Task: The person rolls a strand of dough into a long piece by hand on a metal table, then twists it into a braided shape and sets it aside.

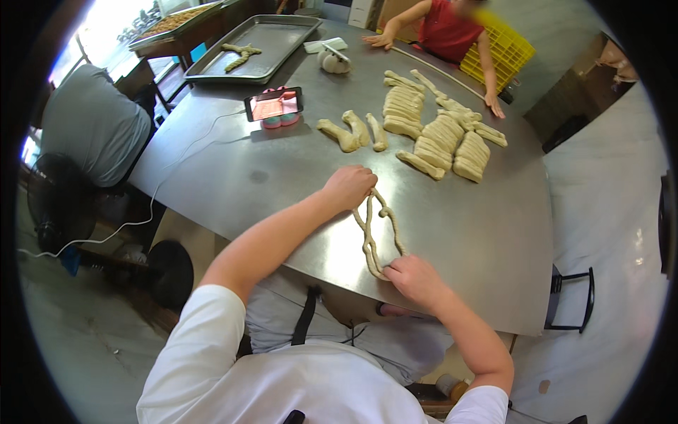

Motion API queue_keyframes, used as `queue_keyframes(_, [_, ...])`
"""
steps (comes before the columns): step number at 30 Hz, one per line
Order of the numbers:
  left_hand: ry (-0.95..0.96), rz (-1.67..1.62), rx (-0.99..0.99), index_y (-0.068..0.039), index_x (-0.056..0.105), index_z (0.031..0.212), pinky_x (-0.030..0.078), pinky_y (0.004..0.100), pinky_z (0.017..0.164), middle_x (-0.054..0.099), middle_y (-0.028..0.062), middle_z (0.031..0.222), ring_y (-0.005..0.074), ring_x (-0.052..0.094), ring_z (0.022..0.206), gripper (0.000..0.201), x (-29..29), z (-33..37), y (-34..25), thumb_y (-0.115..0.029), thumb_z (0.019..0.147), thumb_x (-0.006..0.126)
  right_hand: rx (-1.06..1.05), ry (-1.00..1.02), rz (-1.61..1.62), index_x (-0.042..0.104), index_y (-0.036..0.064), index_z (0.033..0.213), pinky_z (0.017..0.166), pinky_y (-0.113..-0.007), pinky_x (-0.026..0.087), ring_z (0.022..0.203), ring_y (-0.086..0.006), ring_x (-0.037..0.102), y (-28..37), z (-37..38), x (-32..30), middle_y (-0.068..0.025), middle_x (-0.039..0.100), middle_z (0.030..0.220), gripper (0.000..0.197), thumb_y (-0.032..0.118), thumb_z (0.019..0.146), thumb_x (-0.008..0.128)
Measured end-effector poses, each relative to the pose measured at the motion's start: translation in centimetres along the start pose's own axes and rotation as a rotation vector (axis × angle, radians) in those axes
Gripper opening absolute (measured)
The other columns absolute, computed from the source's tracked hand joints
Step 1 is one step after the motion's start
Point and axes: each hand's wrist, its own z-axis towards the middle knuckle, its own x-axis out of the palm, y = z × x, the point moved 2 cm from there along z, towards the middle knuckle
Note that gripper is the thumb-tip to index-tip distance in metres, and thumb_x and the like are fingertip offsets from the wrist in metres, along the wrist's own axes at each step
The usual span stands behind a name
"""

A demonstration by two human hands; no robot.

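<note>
A long thin dough rope (367, 240) lies looped and partly twisted on the metal table (494, 233), close to its front edge. My left hand (351, 187) is closed on the far end of the loop. At the near end, my right hand (415, 280) pinches the rope with its fingers pressed together. Between my hands the strands run side by side, one with a small curl in it. Beyond them lie several short dough pieces (354, 129) and stacked rows of dough strips (436, 141).
A phone (274, 104) leans on a stand at the left, its white cable trailing off the table. Behind it a metal tray (279, 60) holds a twisted dough piece (240, 56). Across the table, a person in red (452, 32) has both hands on a long dough rope (441, 74).
</note>
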Motion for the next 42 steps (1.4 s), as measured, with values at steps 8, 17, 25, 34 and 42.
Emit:
queue_keyframes(8, [-0.316, 0.274, -0.106, -0.004, 0.067, 0.095, 0.059, 0.0493, 0.088, 0.069, 0.0148, 0.111, 0.0374, 0.070, 0.102, 0.013, -12.9, -15.1, 9.8, -0.006, 0.085, 0.075, 0.521, -0.363, 0.220, 0.067, 0.0041, 0.102, 0.085, -0.047, 0.054, 0.092, -0.0346, 0.064, 2.3, -0.1, 3.0, -0.0118, 0.062, 0.097, 0.016, 0.007, 0.087, 0.072])
queue_keyframes(17, [0.123, -0.568, -0.743, -0.001, 0.078, 0.103, 0.052, 0.0298, 0.061, 0.076, 0.0045, 0.079, 0.0110, 0.069, 0.066, 0.012, -19.6, -21.7, 1.9, -0.007, 0.093, 0.078, 0.721, -0.317, -0.002, 0.071, 0.0059, 0.119, 0.073, -0.051, 0.059, 0.084, -0.0395, 0.071, -3.1, -2.9, -0.6, -0.0176, 0.072, 0.095, 0.025, 0.014, 0.095, 0.072])
queue_keyframes(25, [0.242, -0.670, -0.537, 0.001, 0.082, 0.100, 0.055, 0.0309, 0.063, 0.076, 0.0055, 0.075, 0.0111, 0.068, 0.065, 0.019, -4.8, -7.7, 0.0, -0.018, 0.098, 0.083, 0.991, -0.419, -0.395, 0.076, 0.0048, 0.132, 0.092, -0.050, 0.058, 0.106, -0.0385, 0.071, -17.2, -12.5, -2.7, -0.0203, 0.074, 0.115, 0.034, 0.012, 0.101, 0.066])
queue_keyframes(34, [0.208, -0.828, -0.583, -0.001, 0.083, 0.114, 0.059, 0.0288, 0.075, 0.080, 0.0071, 0.090, 0.0111, 0.072, 0.079, 0.017, -7.1, -12.3, 7.0, -0.006, 0.097, 0.080, 0.669, -0.308, 0.009, 0.053, -0.0080, 0.154, 0.127, -0.068, 0.031, 0.156, -0.0532, 0.041, 9.7, -4.5, 3.5, -0.0341, 0.047, 0.165, 0.064, 0.028, 0.104, 0.068])
queue_keyframes(42, [0.125, -0.638, -0.430, 0.000, 0.082, 0.116, 0.060, 0.0293, 0.087, 0.081, 0.0068, 0.101, 0.0137, 0.075, 0.093, 0.020, -8.9, -14.7, 10.6, -0.003, 0.096, 0.080, 0.468, -0.063, 0.277, 0.070, -0.0011, 0.121, 0.096, -0.058, 0.056, 0.115, -0.0456, 0.065, 3.9, 0.0, 2.1, -0.0270, 0.067, 0.128, 0.030, 0.019, 0.098, 0.072])
